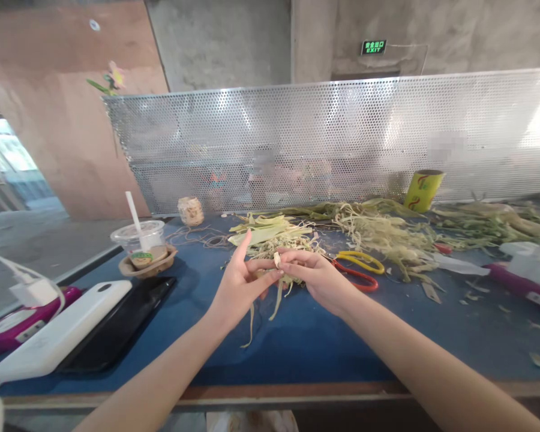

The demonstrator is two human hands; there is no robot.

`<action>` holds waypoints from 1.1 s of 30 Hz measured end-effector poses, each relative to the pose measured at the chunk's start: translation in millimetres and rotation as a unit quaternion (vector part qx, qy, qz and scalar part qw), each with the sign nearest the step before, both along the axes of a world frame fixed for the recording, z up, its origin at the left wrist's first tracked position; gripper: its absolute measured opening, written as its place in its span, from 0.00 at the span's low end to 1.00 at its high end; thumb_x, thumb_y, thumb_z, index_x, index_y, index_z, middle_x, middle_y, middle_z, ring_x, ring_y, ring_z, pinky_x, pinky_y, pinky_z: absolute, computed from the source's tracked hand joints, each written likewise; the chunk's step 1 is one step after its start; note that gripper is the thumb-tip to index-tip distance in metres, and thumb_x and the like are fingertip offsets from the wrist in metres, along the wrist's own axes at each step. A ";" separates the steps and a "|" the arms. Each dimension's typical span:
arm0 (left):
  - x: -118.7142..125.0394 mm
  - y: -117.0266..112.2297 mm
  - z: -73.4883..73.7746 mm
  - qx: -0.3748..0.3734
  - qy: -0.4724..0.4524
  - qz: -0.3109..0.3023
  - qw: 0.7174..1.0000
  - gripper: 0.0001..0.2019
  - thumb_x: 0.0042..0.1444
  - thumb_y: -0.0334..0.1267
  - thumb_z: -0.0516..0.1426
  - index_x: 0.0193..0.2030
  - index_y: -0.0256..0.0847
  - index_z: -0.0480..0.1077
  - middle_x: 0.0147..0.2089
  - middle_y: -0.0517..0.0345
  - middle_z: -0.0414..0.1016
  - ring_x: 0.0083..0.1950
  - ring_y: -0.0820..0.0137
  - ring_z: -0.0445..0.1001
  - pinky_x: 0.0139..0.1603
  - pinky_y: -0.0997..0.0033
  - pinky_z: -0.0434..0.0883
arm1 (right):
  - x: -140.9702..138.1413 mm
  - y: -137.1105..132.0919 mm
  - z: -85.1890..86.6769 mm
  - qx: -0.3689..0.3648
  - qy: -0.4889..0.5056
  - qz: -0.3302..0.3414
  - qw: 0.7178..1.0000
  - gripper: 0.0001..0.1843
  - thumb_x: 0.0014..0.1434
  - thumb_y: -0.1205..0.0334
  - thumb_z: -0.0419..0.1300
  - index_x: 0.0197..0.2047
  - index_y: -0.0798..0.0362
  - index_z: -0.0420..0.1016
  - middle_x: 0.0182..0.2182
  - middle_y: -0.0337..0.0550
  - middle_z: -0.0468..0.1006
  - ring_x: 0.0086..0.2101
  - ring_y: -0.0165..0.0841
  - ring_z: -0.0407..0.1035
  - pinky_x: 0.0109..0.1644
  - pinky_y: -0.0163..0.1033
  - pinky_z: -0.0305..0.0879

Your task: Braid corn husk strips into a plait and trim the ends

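Both my hands meet over the blue table [306, 342], pinching the same small bundle of pale dried husk strips [276, 288]. My left hand [240, 282] pinches the strips with thumb and middle fingers while its index finger points up. My right hand [312, 276] closes its fingertips on the bundle's top end. Loose strip ends hang down below the hands toward the table. A heap of shredded husk [288, 243] lies just behind my hands.
Red-and-yellow scissors [357, 269] lie right of my hands. At left are a white power bank [63, 336] on a black phone, a plastic cup [141, 237] with straw, and a twine ball [191, 210]. More husks [387, 231] and a yellow roll [423, 189] stand before the perforated metal screen [324, 138].
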State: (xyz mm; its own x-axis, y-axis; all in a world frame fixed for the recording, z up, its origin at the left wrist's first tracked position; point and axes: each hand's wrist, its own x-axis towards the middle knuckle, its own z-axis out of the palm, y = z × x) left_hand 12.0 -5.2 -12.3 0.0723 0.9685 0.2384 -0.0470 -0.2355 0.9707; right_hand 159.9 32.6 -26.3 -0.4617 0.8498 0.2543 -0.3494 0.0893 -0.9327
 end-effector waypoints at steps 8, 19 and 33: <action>1.3 -4.0 2.0 -0.058 -0.012 -0.062 0.996 0.47 0.44 0.31 0.63 0.66 0.39 0.39 0.26 0.60 0.76 0.25 0.75 0.70 0.23 0.78 0.62 | 3.1 -2.7 4.0 0.027 -0.038 -0.048 0.998 0.08 0.40 0.58 0.68 0.22 0.51 0.75 0.38 0.45 0.72 0.52 0.38 0.58 0.47 0.42 0.61; -1.7 -5.7 -0.2 -0.071 0.015 -0.173 0.982 0.42 0.50 0.33 0.59 0.66 0.49 0.36 0.30 0.61 0.72 0.29 0.69 0.75 0.25 0.73 0.68 | 1.9 6.4 -4.0 0.071 -0.033 -0.176 0.981 0.09 0.41 0.58 0.67 0.24 0.52 0.73 0.45 0.43 0.67 0.52 0.37 0.58 0.53 0.42 0.54; -9.0 -1.7 1.1 -0.026 0.008 -0.010 1.000 0.45 0.42 0.35 0.64 0.64 0.38 0.45 0.32 0.57 0.71 0.25 0.72 0.71 0.14 0.80 0.57 | 12.7 -4.9 15.0 0.342 -0.315 -0.077 0.882 0.11 0.55 0.57 0.55 0.24 0.52 0.65 0.21 0.35 0.67 0.23 0.27 0.58 0.29 0.33 0.56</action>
State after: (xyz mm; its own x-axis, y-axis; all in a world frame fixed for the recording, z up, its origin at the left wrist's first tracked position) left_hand 3.0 -6.9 -11.2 0.0945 0.9780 0.1861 -0.0350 -0.1835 0.9824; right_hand 172.6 27.7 -11.3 -0.5873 0.6615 0.4663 0.2839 0.7079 -0.6467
